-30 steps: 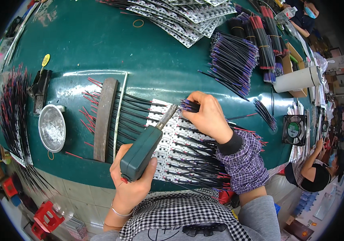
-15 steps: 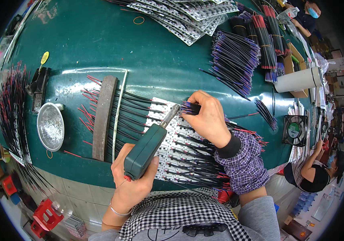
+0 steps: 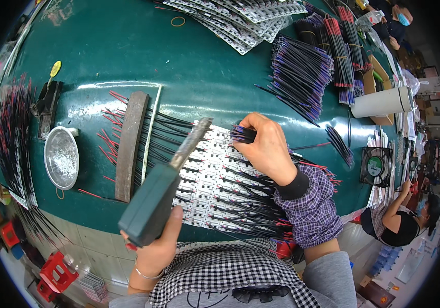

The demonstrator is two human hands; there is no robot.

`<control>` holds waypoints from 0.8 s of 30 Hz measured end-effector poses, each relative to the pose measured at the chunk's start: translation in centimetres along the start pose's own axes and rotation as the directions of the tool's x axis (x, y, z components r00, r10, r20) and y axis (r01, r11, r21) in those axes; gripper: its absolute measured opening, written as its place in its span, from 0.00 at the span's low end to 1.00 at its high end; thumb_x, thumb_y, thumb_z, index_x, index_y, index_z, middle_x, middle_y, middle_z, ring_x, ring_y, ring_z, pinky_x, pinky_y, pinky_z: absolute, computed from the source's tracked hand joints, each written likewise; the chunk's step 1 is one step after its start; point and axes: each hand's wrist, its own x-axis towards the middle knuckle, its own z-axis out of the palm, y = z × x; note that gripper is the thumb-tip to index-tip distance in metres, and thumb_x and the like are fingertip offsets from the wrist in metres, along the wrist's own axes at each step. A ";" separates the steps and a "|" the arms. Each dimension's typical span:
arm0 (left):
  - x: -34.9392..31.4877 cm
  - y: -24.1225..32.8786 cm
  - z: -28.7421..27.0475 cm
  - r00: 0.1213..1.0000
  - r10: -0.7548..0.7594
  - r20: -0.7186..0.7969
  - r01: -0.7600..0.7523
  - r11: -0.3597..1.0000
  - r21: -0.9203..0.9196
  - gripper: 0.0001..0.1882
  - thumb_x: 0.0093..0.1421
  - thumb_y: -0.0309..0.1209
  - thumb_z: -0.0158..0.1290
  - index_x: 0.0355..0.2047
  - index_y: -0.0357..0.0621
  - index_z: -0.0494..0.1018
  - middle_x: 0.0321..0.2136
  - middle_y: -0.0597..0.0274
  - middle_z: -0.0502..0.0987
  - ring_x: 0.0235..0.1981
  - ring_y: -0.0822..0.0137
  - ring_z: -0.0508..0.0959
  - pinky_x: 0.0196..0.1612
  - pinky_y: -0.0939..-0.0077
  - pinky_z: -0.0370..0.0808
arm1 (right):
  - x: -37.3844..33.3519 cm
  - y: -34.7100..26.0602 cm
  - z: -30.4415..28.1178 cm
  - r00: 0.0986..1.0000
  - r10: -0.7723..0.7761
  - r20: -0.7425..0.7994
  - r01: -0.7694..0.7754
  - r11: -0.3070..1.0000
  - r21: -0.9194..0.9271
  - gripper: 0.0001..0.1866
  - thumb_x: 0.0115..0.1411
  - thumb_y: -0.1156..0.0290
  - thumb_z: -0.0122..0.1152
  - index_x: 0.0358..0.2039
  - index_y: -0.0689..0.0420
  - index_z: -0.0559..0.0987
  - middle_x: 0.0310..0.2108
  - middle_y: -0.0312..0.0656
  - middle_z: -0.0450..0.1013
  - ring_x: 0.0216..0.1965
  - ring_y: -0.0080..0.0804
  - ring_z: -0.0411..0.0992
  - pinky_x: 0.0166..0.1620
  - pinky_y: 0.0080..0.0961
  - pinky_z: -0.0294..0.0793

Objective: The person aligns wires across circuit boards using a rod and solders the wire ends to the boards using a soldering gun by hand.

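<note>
My left hand (image 3: 159, 251) grips a dark green soldering gun (image 3: 150, 205), its metal tip pointing up and away from me, to the left of my right hand. With thumb and fingers closed, my right hand (image 3: 267, 149) pinches a short bundle of black wires (image 3: 242, 134) with purple ends. The bundle is at the upper right edge of a white circuit board panel (image 3: 199, 213). Rows of black wires with red ends spread from both sides of the panel. A grey metal bar (image 3: 131, 146) lies across the left-hand wires, beside a thin pale strip (image 3: 151, 131).
To the left are a metal bowl (image 3: 61, 158), a dark stand (image 3: 49, 110) and a heap of wired boards (image 3: 14, 138). More panels (image 3: 253, 13) and wire bundles (image 3: 302, 74) lie at the back. A small fan (image 3: 375, 167) and a white cylinder (image 3: 381, 102) stand right. Two people are at the far right.
My left hand has drawn the soldering gun left and toward me, its tip now away from the wire bundle. My right hand stays nearly in place, still pinching the wires.
</note>
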 end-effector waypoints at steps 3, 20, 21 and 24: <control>-0.5 -0.1 -0.7 0.991 -0.110 -0.070 0.105 0.993 -0.061 0.13 0.52 0.21 0.66 0.39 0.35 0.81 0.33 0.58 0.79 0.30 0.70 0.78 0.33 0.75 0.76 | 0.0 0.1 -0.2 1.000 0.013 0.011 -0.014 1.000 0.006 0.12 0.45 0.75 0.71 0.27 0.64 0.77 0.29 0.51 0.76 0.30 0.52 0.77 0.34 0.42 0.74; 1.5 -0.5 1.2 0.985 0.050 0.163 -0.047 0.999 -0.021 0.11 0.52 0.17 0.63 0.37 0.32 0.79 0.33 0.58 0.77 0.30 0.68 0.77 0.33 0.76 0.72 | 0.9 0.9 -0.7 0.988 0.048 0.149 -0.064 0.992 0.109 0.11 0.51 0.75 0.69 0.29 0.69 0.79 0.22 0.42 0.74 0.27 0.21 0.70 0.33 0.25 0.71; 1.5 -0.5 1.2 0.986 0.049 0.162 -0.046 0.999 -0.020 0.11 0.52 0.17 0.63 0.37 0.32 0.79 0.33 0.58 0.77 0.30 0.68 0.77 0.33 0.76 0.72 | 0.8 0.8 -0.6 0.990 0.041 0.132 -0.053 0.994 0.094 0.11 0.50 0.75 0.70 0.29 0.69 0.78 0.22 0.43 0.74 0.27 0.22 0.70 0.33 0.26 0.71; 1.5 -0.4 1.3 0.985 0.030 0.170 -0.034 0.999 0.019 0.10 0.52 0.17 0.63 0.36 0.33 0.79 0.31 0.58 0.77 0.28 0.67 0.76 0.31 0.75 0.72 | 0.6 0.5 -0.4 0.994 0.040 0.099 -0.046 0.997 0.057 0.12 0.47 0.74 0.70 0.28 0.69 0.78 0.23 0.45 0.75 0.26 0.25 0.72 0.32 0.27 0.72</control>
